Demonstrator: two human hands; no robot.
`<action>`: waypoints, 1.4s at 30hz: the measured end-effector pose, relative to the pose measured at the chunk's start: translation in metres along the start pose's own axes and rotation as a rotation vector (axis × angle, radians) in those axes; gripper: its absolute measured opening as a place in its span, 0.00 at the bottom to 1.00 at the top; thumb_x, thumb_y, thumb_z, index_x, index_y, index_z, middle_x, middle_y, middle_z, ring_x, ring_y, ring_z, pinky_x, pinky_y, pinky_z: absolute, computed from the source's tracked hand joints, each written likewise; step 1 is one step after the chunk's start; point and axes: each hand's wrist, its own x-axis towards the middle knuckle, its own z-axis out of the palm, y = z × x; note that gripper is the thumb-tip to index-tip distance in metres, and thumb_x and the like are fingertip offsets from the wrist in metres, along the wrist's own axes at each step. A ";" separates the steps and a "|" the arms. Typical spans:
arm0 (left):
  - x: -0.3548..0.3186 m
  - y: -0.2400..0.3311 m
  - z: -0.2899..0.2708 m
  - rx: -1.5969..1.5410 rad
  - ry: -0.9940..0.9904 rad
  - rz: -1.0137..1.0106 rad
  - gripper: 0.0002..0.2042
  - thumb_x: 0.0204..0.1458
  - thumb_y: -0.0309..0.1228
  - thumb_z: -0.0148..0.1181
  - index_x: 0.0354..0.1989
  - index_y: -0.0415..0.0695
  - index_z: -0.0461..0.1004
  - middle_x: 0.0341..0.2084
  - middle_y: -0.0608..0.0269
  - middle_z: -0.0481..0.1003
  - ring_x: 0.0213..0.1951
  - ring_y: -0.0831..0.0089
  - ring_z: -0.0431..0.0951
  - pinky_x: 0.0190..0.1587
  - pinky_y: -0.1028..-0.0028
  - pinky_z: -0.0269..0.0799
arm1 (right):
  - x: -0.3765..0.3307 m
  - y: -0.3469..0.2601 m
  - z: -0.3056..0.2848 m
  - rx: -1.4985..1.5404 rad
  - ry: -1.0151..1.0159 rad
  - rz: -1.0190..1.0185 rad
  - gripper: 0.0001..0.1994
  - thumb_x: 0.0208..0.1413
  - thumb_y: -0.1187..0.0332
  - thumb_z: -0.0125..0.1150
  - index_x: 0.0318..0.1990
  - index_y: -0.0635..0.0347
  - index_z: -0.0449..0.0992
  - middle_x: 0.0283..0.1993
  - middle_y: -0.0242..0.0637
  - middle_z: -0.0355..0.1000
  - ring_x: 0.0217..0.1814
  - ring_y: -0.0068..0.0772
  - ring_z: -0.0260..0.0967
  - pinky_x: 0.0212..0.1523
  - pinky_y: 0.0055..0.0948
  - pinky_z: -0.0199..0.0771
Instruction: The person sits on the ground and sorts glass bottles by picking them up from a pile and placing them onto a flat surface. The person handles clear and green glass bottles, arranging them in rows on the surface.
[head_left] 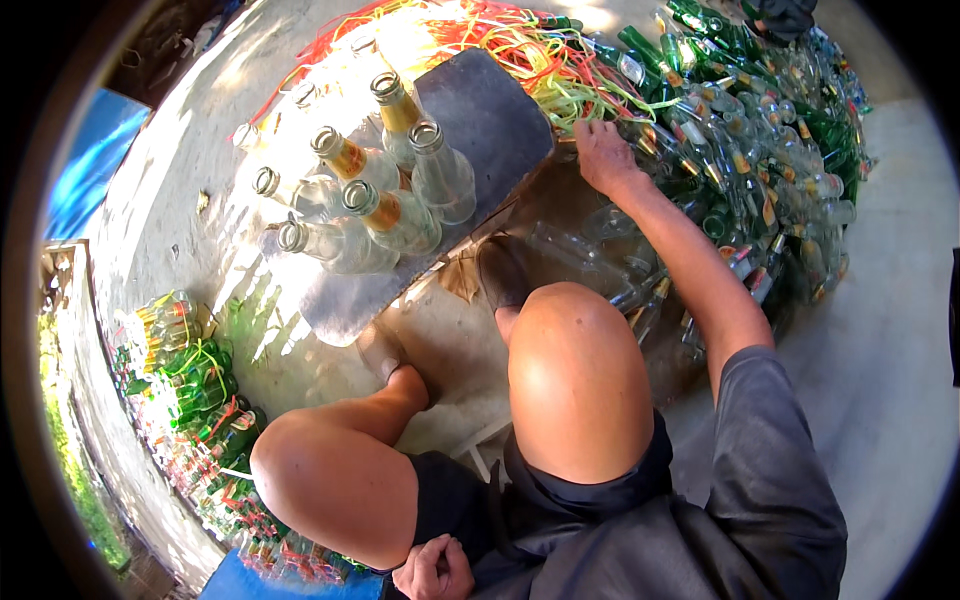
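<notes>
My right hand (605,162) reaches to the edge of a heap of red and yellow-green plastic strips (590,88), beside the bottle pile. Its fingers are bent downward and partly hidden, so what they hold is unclear. Down by my lap, my left hand (435,570) rests with curled fingers and nothing visible in them. Several clear glass bottles (443,180) stand uncapped in a cluster on a dark board (490,95) in front of me. Some have orange-yellow neck labels. Strong sunlight washes out the bottles at the back.
A large pile of loose clear and green bottles (740,150) lies to the right. Along the left, strapped bundles of bottles (195,380) stand in a row. A blue sheet (95,150) is at the far left. My shoes (500,272) are close to the board's near edge.
</notes>
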 end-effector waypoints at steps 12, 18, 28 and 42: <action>-0.009 0.005 0.006 -0.049 0.017 -0.107 0.05 0.49 0.17 0.66 0.32 0.40 0.81 0.18 0.62 0.79 0.16 0.77 0.75 0.22 0.79 0.68 | -0.022 0.020 -0.020 0.106 -0.247 0.125 0.17 0.57 0.75 0.57 0.54 0.61 0.69 0.51 0.53 0.74 0.56 0.56 0.73 0.55 0.51 0.77; -0.011 0.007 0.007 -0.047 0.010 -0.117 0.05 0.50 0.17 0.66 0.33 0.39 0.81 0.19 0.62 0.80 0.18 0.75 0.78 0.23 0.79 0.70 | -0.028 0.029 -0.038 0.059 -0.390 0.160 0.17 0.59 0.74 0.57 0.56 0.60 0.71 0.53 0.51 0.73 0.59 0.55 0.72 0.56 0.52 0.76; -0.016 0.008 0.009 -0.023 0.019 -0.134 0.04 0.52 0.17 0.66 0.34 0.39 0.81 0.21 0.60 0.80 0.21 0.74 0.81 0.24 0.78 0.73 | -0.034 0.045 -0.038 0.027 -0.436 0.163 0.16 0.62 0.72 0.54 0.57 0.56 0.72 0.53 0.50 0.75 0.59 0.56 0.73 0.58 0.54 0.73; -0.014 0.008 0.010 -0.009 -0.011 -0.108 0.05 0.49 0.16 0.67 0.33 0.39 0.81 0.20 0.60 0.80 0.17 0.75 0.76 0.22 0.78 0.69 | -0.047 0.050 -0.034 0.058 -0.309 0.136 0.14 0.62 0.68 0.60 0.55 0.53 0.75 0.51 0.46 0.75 0.58 0.53 0.74 0.58 0.55 0.73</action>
